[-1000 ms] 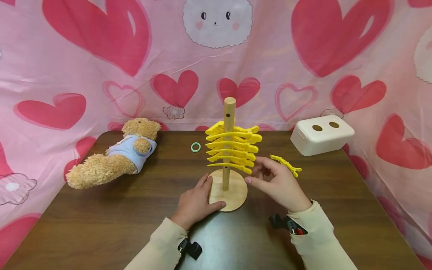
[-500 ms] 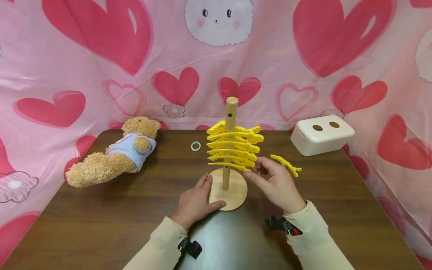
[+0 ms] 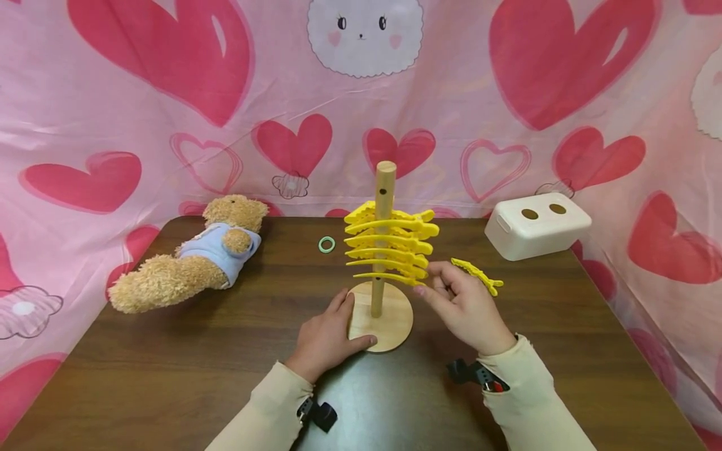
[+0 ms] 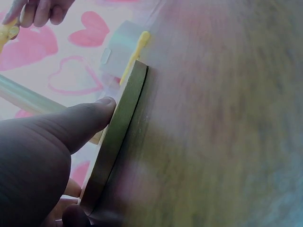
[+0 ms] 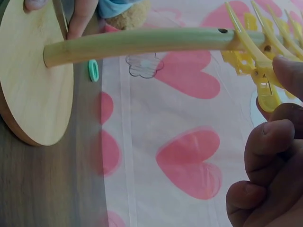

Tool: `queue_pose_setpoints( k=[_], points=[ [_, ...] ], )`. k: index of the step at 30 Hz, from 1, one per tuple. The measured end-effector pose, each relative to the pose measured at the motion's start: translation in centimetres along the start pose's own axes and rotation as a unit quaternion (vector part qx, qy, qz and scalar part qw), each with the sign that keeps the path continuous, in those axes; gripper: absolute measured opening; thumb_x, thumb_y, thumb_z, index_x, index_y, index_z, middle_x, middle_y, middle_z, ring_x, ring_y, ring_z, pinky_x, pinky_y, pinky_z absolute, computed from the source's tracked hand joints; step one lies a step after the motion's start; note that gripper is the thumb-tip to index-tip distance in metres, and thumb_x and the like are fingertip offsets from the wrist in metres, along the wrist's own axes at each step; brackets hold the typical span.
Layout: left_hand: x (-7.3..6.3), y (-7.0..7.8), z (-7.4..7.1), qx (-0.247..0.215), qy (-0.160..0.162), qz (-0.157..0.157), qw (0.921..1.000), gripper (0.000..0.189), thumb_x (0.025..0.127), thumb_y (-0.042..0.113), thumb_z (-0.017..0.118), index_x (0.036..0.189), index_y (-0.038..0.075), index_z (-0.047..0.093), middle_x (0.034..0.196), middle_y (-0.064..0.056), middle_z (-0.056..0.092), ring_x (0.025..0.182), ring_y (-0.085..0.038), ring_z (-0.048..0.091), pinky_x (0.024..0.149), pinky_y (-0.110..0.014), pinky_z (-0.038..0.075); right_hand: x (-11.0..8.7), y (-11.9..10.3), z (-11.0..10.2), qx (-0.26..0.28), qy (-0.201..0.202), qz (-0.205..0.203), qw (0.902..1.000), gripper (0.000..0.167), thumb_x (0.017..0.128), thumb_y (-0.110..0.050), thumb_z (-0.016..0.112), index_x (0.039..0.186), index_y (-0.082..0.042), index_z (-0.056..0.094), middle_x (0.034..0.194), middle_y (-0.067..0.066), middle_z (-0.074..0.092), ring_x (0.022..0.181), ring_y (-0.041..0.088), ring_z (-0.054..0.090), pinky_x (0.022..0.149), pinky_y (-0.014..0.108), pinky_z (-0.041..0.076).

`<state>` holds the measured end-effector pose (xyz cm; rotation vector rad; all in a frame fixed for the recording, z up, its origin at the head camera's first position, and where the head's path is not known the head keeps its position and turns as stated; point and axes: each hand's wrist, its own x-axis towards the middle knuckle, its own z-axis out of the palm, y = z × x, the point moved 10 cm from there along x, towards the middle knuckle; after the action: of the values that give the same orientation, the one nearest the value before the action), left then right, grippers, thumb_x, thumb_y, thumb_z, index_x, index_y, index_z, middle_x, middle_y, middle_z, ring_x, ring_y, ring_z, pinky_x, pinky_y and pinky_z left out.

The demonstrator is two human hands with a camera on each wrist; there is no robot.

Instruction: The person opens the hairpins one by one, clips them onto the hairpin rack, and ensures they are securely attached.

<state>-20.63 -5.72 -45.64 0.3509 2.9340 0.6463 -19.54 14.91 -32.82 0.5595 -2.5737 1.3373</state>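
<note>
Right hand: thumb and forefinger pinching the handle end of the lowest clip, which lies across the post. More yellow clips above it, stacked up the post. Left hand grips the round base, thumb over its near edge. Loose clip just beyond the right hand. Ring toward the worktop's far edge; box at its far right corner; bear lying by the far left corner.

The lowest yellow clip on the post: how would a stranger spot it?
On the brown table, find the upright wooden post on a round base. Yellow clips line it; the lowest clip sits nearest the base. Unlike its neighbours, it is pinched by the right hand.
</note>
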Motion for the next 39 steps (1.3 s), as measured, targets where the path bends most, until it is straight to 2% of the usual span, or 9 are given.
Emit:
queue_pose_setpoints(
  k=[8,20,26,32,39],
  points=[
    [0.1,0.1,0.3,0.001,0.004,-0.002,1.0000,0.103,0.078,0.073,0.068,0.156,0.013,0.039,0.161,-0.008,0.033,0.106,-0.036,0.066,0.076,-0.050,0.050,-0.2,0.6,-0.7,0.003,-0.015,0.021,0.9997,0.026,0.089,-0.014,0.078,0.112,-0.009,0.067,0.066,0.001,0.042,0.058,0.017,0.042,0.054,0.028,0.038],
    [0.1,-0.3,-0.1,0.007,0.004,-0.004,1.0000,0.103,0.079,0.073,0.068,0.156,0.012,0.038,0.162,-0.008,0.032,0.104,-0.035,0.067,0.077,-0.050,0.051,-0.2,0.8,-1.5,0.005,-0.030,-0.018,0.9994,0.023,0.089,-0.017,0.078,0.110,-0.013,0.068,0.067,-0.003,0.041,0.057,0.013,0.039,0.052,0.028,0.035],
    [0.0,-0.3,0.0,0.008,-0.003,-0.007,0.9999,0.102,0.079,0.073,0.068,0.156,0.012,0.039,0.162,-0.008,0.032,0.103,-0.036,0.067,0.076,-0.051,0.051,-0.5,2.6,-1.9,-0.017,-0.049,0.011,0.9986,0.025,0.089,-0.022,0.079,0.111,-0.015,0.069,0.069,-0.002,0.046,0.061,0.015,0.045,0.055,0.028,0.037],
    [0.0,-0.2,0.1,0.005,-0.001,-0.006,1.0000,0.102,0.079,0.073,0.068,0.156,0.012,0.039,0.162,-0.008,0.032,0.104,-0.036,0.067,0.076,-0.051,0.051,-0.8,4.3,-2.3,-0.018,-0.070,0.045,0.9964,0.028,0.088,-0.028,0.080,0.112,-0.018,0.068,0.071,0.001,0.050,0.063,0.018,0.047,0.056,0.029,0.039],
    [0.1,-0.2,0.0,0.005,-0.001,-0.002,1.0000,0.102,0.080,0.073,0.067,0.156,0.012,0.038,0.162,-0.009,0.032,0.106,-0.037,0.066,0.078,-0.051,0.051,-0.7,5.3,-3.5,-0.017,-0.034,0.066,0.9971,0.035,0.081,-0.025,0.086,0.109,-0.014,0.068,0.087,0.002,0.064,0.075,0.020,0.058,0.063,0.026,0.048]
  ],
)
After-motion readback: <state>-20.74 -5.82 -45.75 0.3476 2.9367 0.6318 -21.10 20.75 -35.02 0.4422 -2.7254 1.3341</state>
